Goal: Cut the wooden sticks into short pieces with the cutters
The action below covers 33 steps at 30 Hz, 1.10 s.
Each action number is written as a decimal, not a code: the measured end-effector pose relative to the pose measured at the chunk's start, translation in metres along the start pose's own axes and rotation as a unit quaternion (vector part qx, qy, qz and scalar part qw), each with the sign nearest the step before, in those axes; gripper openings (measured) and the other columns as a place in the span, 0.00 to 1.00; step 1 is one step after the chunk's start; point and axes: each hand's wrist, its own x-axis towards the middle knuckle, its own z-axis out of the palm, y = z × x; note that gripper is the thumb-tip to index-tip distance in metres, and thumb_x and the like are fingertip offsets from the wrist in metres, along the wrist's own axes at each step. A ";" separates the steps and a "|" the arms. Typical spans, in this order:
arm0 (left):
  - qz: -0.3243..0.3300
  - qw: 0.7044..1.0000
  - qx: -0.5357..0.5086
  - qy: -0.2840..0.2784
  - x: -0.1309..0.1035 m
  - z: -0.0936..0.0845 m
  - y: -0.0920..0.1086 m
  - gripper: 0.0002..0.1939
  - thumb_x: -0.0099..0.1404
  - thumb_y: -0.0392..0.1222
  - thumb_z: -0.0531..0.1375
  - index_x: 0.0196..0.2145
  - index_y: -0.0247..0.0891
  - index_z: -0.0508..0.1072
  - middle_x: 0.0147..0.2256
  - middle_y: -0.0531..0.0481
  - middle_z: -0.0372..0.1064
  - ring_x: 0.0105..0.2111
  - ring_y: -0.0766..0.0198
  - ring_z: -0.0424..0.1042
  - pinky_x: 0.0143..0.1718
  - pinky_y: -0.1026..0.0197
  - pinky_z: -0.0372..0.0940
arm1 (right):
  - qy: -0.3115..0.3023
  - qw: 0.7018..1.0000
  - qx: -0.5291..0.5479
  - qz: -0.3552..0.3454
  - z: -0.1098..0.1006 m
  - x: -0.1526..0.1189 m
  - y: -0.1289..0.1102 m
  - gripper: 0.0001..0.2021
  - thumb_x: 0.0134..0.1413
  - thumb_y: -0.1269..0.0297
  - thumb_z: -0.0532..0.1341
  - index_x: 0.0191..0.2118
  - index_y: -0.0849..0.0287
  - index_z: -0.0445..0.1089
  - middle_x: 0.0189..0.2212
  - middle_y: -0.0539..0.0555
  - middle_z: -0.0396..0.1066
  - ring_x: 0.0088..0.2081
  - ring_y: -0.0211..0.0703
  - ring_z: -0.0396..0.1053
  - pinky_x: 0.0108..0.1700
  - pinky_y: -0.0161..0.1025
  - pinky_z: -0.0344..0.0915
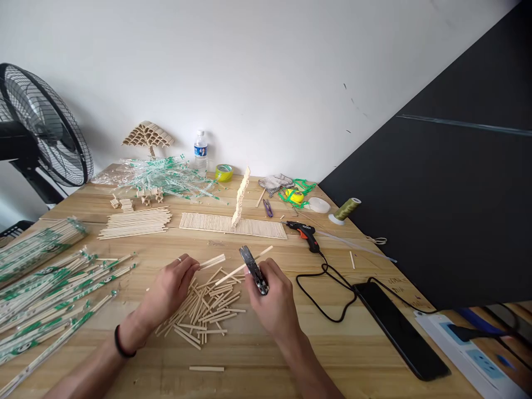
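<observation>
My left hand pinches a few short wooden sticks that point right from its fingertips. My right hand is closed around a dark metal pliers-like cutting tool, jaws pointing up and away. A longer wooden stick passes slantwise behind the tool at my right fingers; whether the hand grips it or the jaws bite it, I cannot tell. Below and between both hands lies a loose pile of short cut sticks. One single cut stick lies nearer to me.
Wrapped chopsticks cover the left side. Beyond my hands are a row of bare sticks, a flat stick panel with an upright piece, and a glue gun. A black phone and power strip lie right.
</observation>
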 end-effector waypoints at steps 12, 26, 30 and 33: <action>-0.017 0.987 -0.147 -0.060 -0.005 -0.008 0.048 0.17 0.80 0.44 0.49 0.34 0.39 0.69 0.29 0.52 0.69 0.29 0.64 0.68 0.33 0.61 0.63 | -0.002 1.000 -0.024 -0.001 -0.001 -0.002 0.000 0.12 0.63 0.69 0.58 0.30 0.51 0.55 0.27 0.48 0.60 0.27 0.41 0.62 0.31 0.37 0.59; -0.032 0.985 -0.166 -0.039 -0.007 -0.014 0.055 0.13 0.78 0.45 0.52 0.38 0.39 0.73 0.30 0.52 0.70 0.28 0.65 0.67 0.30 0.63 0.61 | -0.004 0.999 -0.045 -0.017 0.004 -0.005 -0.001 0.10 0.64 0.70 0.57 0.31 0.52 0.57 0.29 0.49 0.61 0.29 0.42 0.64 0.32 0.36 0.60; -0.031 0.985 -0.169 -0.031 -0.007 -0.015 0.056 0.14 0.77 0.46 0.53 0.37 0.39 0.73 0.29 0.52 0.70 0.28 0.66 0.67 0.29 0.64 0.62 | -0.004 0.999 -0.051 -0.015 0.005 -0.006 -0.002 0.10 0.63 0.71 0.57 0.31 0.52 0.56 0.29 0.49 0.60 0.28 0.42 0.64 0.32 0.36 0.60; -0.038 0.982 -0.182 -0.035 -0.008 -0.014 0.055 0.14 0.77 0.47 0.53 0.38 0.38 0.73 0.29 0.52 0.69 0.27 0.66 0.67 0.27 0.65 0.62 | -0.002 0.998 -0.058 -0.018 0.005 -0.006 -0.002 0.10 0.62 0.71 0.57 0.31 0.52 0.56 0.29 0.49 0.60 0.27 0.41 0.63 0.32 0.36 0.60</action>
